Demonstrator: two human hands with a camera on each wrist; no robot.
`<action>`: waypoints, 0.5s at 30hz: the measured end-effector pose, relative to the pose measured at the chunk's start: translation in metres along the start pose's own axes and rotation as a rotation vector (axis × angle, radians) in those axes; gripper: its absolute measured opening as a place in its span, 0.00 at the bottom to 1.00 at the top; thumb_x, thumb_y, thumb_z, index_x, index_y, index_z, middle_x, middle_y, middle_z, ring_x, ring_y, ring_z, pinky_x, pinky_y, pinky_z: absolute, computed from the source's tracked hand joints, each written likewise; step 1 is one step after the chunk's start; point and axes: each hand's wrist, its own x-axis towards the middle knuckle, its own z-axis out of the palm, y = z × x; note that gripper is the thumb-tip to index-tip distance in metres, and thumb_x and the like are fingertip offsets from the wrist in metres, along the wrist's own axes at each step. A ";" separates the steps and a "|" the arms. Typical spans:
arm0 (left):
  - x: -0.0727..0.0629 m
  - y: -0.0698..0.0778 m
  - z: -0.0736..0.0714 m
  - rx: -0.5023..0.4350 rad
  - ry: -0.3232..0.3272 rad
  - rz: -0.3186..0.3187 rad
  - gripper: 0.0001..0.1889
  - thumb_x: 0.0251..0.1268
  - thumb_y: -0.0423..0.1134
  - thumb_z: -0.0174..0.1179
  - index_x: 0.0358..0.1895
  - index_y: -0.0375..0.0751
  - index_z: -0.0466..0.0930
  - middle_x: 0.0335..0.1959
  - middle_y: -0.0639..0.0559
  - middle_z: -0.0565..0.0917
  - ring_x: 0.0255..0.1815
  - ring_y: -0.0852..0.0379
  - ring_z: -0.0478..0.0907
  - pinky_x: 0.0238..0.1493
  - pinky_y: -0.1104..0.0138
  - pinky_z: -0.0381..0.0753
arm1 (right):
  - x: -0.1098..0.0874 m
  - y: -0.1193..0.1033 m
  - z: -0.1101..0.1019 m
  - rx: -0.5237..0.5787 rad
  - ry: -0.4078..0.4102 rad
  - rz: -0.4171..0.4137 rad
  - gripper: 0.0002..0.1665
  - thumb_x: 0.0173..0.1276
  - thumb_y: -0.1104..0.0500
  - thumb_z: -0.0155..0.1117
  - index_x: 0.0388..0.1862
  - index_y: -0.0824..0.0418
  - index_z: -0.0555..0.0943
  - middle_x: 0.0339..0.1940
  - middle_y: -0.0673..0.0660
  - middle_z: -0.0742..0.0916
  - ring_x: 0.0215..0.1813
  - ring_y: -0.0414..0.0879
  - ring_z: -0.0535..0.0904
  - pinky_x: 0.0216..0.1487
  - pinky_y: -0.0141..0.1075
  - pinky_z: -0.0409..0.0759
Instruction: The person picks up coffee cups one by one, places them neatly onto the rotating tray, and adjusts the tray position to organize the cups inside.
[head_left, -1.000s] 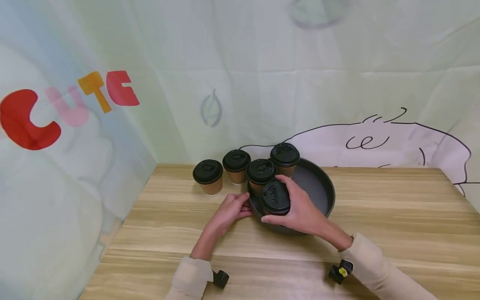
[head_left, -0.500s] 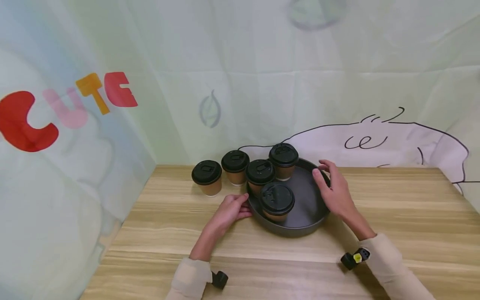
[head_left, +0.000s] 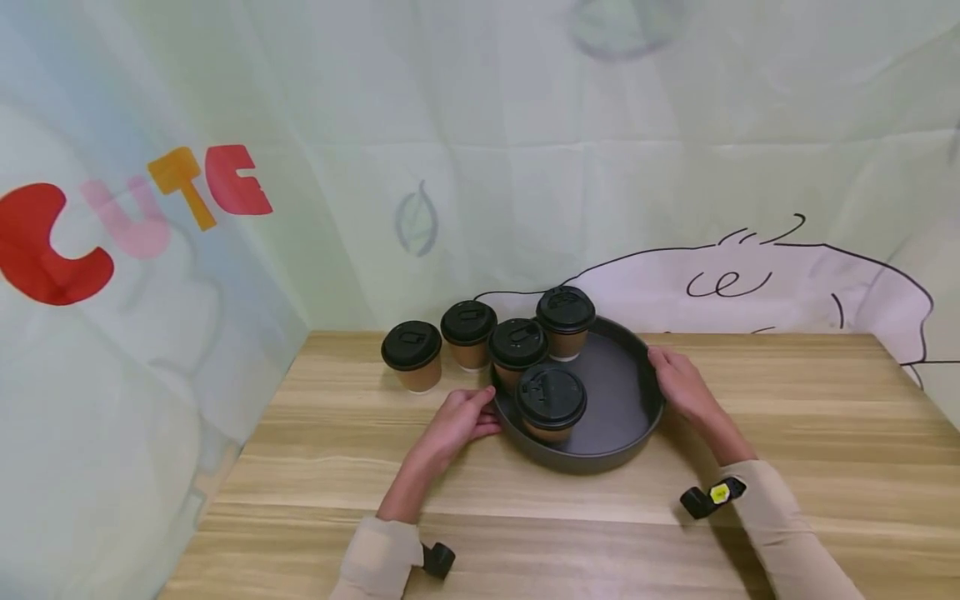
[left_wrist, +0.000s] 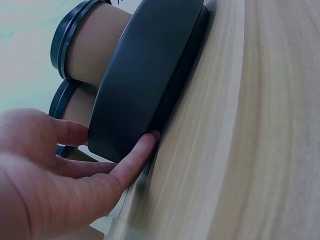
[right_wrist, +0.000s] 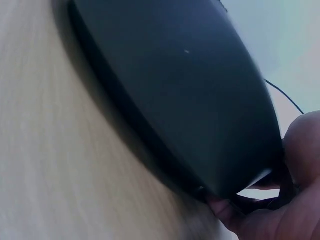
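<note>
A dark grey round baking pan (head_left: 618,400) stands on the table between both hands. Inside it, toward the left, are three brown paper coffee cups with black lids: a front cup (head_left: 551,400), a left cup (head_left: 517,350) and a back cup (head_left: 566,321). My left hand (head_left: 453,425) grips the pan's left side, thumb by the rim and fingers at the bottom edge, as the left wrist view shows. On the opposite side my right hand (head_left: 684,390) holds the wall; in the right wrist view its thumb is by the rim and a fingertip (right_wrist: 220,207) at the base.
Two more lidded coffee cups stand left of the pan: one cup (head_left: 468,333) close by, another cup (head_left: 412,357) farther left. A printed curtain (head_left: 495,208) hangs right behind the wooden table (head_left: 570,533).
My right hand has let go of the front cup, leaving it in the pan, and has moved right to take hold of the pan's right side. My left hand stays on the pan.
</note>
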 end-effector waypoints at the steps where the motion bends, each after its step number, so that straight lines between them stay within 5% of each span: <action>1: 0.000 0.000 0.000 -0.002 0.002 -0.001 0.21 0.84 0.38 0.46 0.58 0.17 0.73 0.44 0.37 0.81 0.42 0.54 0.82 0.54 0.58 0.87 | -0.001 0.000 -0.001 0.011 -0.009 -0.002 0.27 0.87 0.54 0.37 0.42 0.72 0.79 0.41 0.66 0.82 0.48 0.57 0.75 0.52 0.45 0.73; 8: 0.000 0.000 0.000 -0.005 0.007 0.011 0.20 0.85 0.37 0.45 0.57 0.16 0.74 0.42 0.39 0.81 0.40 0.55 0.81 0.52 0.62 0.87 | -0.004 -0.003 -0.016 0.217 -0.211 0.040 0.25 0.84 0.59 0.39 0.45 0.77 0.78 0.37 0.60 0.83 0.40 0.45 0.80 0.43 0.32 0.82; 15: 0.000 0.000 0.001 0.007 -0.002 0.023 0.20 0.85 0.37 0.44 0.56 0.16 0.75 0.44 0.36 0.82 0.42 0.53 0.81 0.54 0.59 0.87 | -0.007 0.006 -0.034 0.354 -0.438 0.138 0.25 0.83 0.60 0.39 0.51 0.82 0.75 0.36 0.60 0.87 0.40 0.47 0.86 0.48 0.40 0.89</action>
